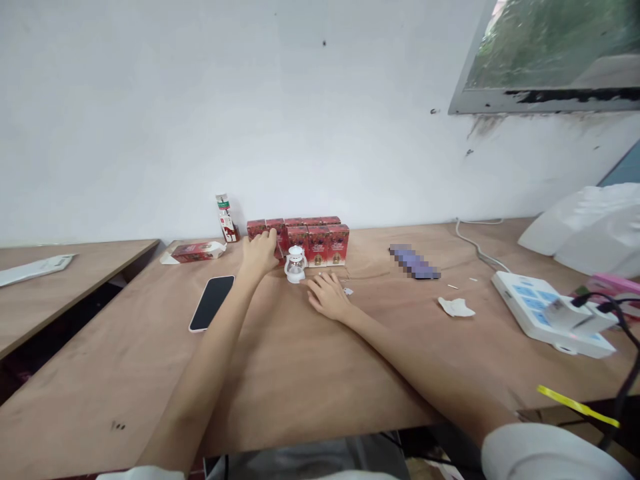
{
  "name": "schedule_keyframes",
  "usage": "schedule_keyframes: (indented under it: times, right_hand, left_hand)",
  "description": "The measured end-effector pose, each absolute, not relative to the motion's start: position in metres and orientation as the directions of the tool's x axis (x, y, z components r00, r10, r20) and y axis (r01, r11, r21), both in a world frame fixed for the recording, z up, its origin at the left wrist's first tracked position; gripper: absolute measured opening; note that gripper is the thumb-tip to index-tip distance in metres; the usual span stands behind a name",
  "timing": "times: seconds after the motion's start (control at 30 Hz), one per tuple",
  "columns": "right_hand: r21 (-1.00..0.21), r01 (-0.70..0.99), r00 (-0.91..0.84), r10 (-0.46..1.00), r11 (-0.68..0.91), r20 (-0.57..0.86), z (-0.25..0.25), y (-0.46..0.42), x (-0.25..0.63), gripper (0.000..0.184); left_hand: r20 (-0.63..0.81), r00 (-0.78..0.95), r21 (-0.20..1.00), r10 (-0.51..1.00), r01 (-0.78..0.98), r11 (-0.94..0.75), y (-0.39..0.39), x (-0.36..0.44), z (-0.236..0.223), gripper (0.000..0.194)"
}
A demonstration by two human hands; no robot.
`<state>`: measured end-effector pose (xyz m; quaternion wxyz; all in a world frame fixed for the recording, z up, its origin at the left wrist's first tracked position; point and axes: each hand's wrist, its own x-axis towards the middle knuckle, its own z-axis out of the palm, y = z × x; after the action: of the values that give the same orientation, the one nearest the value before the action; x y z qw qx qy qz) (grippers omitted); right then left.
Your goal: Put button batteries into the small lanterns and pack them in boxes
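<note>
Two rows of small red printed boxes [318, 245] stand upright near the wall. My left hand [259, 255] is at the left end of the front row, its fingers closed around one red box [281, 241]; part of that box is hidden behind the hand. Just right of it, a small white toy lantern [295, 265] with a clear middle stands on the table in front of the boxes. My right hand [327, 295] lies on the tabletop with fingers spread, close to the lantern's base and holding nothing.
Left of my arm lies a phone [214, 303]. Behind it are an opened red box [195, 251] and a slim carton [227, 219]. To the right are a blurred purple item [414, 261], a paper scrap [456, 307] and a white power strip [545, 313] with plugged-in chargers and cables.
</note>
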<state>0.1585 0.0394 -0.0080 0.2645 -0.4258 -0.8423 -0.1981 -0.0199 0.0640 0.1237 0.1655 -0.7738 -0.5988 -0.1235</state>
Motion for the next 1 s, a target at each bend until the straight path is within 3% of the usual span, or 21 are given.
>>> schedule_keyframes:
  times: [0.13, 0.27, 0.37, 0.43, 0.53, 0.6, 0.7, 0.9, 1.0]
  right_hand:
    - [0.063, 0.819, -0.433, 0.54, 0.571, 0.722, -0.01, 0.04, 0.158, 0.028]
    - [-0.007, 0.78, -0.343, 0.438, 0.625, 0.831, -0.014, 0.034, 0.158, 0.034]
    - [-0.046, 0.695, -0.331, 0.376, 0.718, 0.865, -0.017, 0.027, 0.157, 0.052]
    - [-0.068, 0.68, -0.325, 0.383, 0.73, 0.865, -0.019, 0.023, 0.156, 0.065]
    - [-0.108, 0.727, -0.282, 0.439, 0.678, 0.853, -0.022, 0.022, 0.153, 0.072]
    - [-0.157, 0.738, -0.248, 0.48, 0.656, 0.841, -0.023, 0.023, 0.152, 0.072]
    - [-0.219, 0.718, -0.222, 0.516, 0.66, 0.827, -0.023, 0.024, 0.153, 0.075]
    - [-0.406, 0.658, -0.127, 0.625, 0.634, 0.771, -0.018, 0.025, 0.162, 0.078]
    - [-0.51, 0.561, -0.136, 0.681, 0.652, 0.72, -0.016, 0.027, 0.164, 0.069]
  left_hand:
    - [0.442, 0.161, -0.025, 0.883, 0.986, -0.167, 0.03, -0.031, 0.16, 0.046]
    - [0.669, 0.014, 0.345, 0.743, 0.88, -0.327, -0.016, -0.042, 0.187, 0.059]
    - [0.699, -0.112, 0.587, 0.707, 0.655, -0.476, -0.025, -0.045, 0.167, 0.058]
    - [0.632, -0.152, 0.739, 0.76, 0.413, -0.532, -0.017, -0.045, 0.135, 0.058]
    - [0.293, -0.131, 0.956, 0.947, 0.042, -0.29, 0.001, -0.048, 0.081, 0.059]
    - [0.113, -0.066, 0.984, 0.991, -0.131, -0.121, 0.008, -0.051, 0.054, 0.059]
    - [0.013, -0.005, 0.966, 1.0, -0.26, -0.014, 0.011, -0.056, 0.035, 0.058]
    - [0.098, -0.013, 0.988, 0.995, -0.121, -0.099, 0.002, -0.054, 0.03, 0.057]
    - [0.118, -0.035, 0.99, 0.992, -0.076, -0.12, -0.001, -0.053, 0.03, 0.074]
